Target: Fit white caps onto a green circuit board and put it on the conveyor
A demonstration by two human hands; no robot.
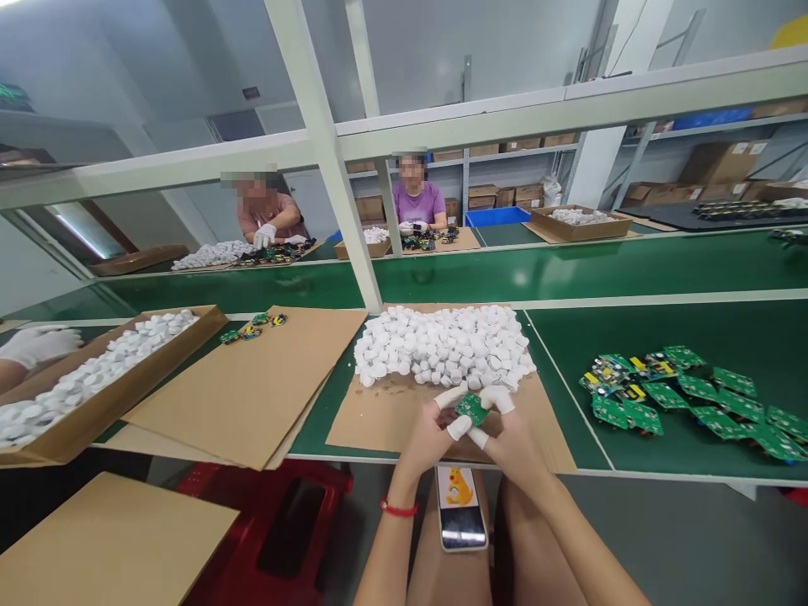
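**I have a small green circuit board [472, 409] pinched at its edges between my left hand [429, 438] and right hand [514, 442].**
It sits over a cardboard sheet [379, 421], just before the white round pieces [442, 345] (white finger cots [498, 397] on my fingertips). Edge-only contact spares the components; more boards [669, 396] lie on the green tabletop [694, 332].

**Board half hidden, edges cut off**

The person's left hand [429, 438] and right hand [514, 442] cover the lower part of the small green circuit board [472, 409] (its underside can't be seen). At the left edge of the frame, a co-worker's gloved hand [41, 345] and the cardboard tray [132, 404] of white round pieces [82, 379] run out of the picture. At the lower right, the loose green boards [720, 423] are cut off, their small parts too tiny to tell.
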